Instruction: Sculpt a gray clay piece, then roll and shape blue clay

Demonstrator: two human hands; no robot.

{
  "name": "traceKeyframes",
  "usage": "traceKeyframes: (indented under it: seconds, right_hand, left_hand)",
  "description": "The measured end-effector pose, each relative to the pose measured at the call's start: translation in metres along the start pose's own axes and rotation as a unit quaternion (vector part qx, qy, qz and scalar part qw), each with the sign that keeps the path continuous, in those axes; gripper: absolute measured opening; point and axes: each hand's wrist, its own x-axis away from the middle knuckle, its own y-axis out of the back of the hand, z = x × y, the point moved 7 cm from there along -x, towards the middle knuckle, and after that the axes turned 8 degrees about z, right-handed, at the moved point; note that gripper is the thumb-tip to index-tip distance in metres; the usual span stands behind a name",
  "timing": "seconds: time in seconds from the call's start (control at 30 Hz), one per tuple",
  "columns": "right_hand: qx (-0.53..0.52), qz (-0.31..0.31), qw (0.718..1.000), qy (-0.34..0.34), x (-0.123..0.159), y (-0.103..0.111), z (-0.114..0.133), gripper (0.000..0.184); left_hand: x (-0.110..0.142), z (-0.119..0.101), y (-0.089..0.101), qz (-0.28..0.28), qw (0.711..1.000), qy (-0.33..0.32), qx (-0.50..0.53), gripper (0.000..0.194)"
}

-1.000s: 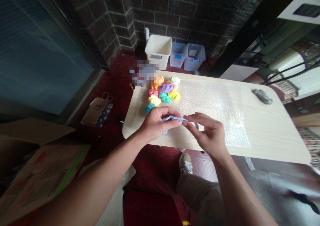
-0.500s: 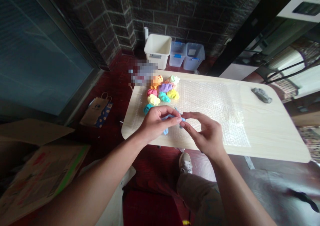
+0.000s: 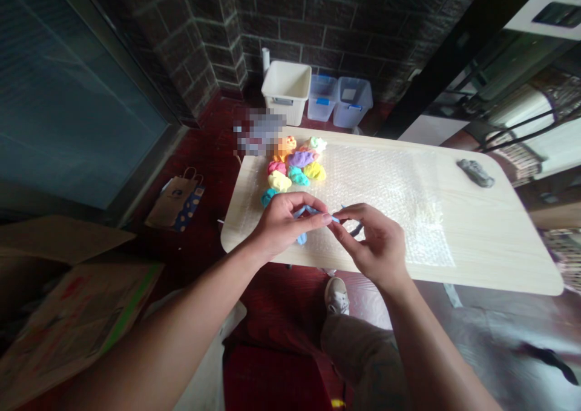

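A light blue strip of soft material [image 3: 301, 238] is stretched between my hands over the table's front edge; its exact kind I cannot make out. My left hand [image 3: 290, 222] is closed on it, thumb and fingers pinching, with part of the blue hanging below the palm. Pinching its other end is my right hand [image 3: 376, 238], closed at the fingertips. A small dark curved shape shows under the right fingers. Beyond the left hand lie crumpled bundles: orange [image 3: 284, 149], purple [image 3: 302, 159], yellow [image 3: 315, 170], teal [image 3: 298, 176] and pale yellow [image 3: 279, 181], among several others.
Bubble wrap [image 3: 376, 181] covers much of the pale table [image 3: 512, 247]. A grey bundle [image 3: 475, 173] lies at the right. Behind stand a white bin [image 3: 287, 96] and two clear boxes [image 3: 353, 105]. On the floor at left are a paper bag [image 3: 172, 202] and a cardboard box [image 3: 91, 314].
My right fingertips have drawn slightly right, away from the left hand, so more of the blue strip shows between them. The dark shape under the right fingers has come into view.
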Motion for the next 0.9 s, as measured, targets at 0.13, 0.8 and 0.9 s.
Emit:
traceKeyframes:
  seconds: [0.13,0.8,0.9]
  right_hand:
    - [0.066,0.002,0.997,0.044,-0.002,0.0,0.014,0.006]
    - [0.099,-0.013,0.995,-0.005,-0.001,0.009,0.006,0.002]
    - [0.047,-0.008,0.998,-0.036,0.0,0.007,-0.002,0.007]
  left_hand:
    - [0.0,0.001,0.002,-0.015,1.0,-0.001,-0.016,0.024]
    - [-0.004,0.007,-0.002,0.021,0.999,0.041,-0.017,0.025]
    - [-0.004,0.007,0.0,0.015,0.999,0.033,-0.019,0.026]
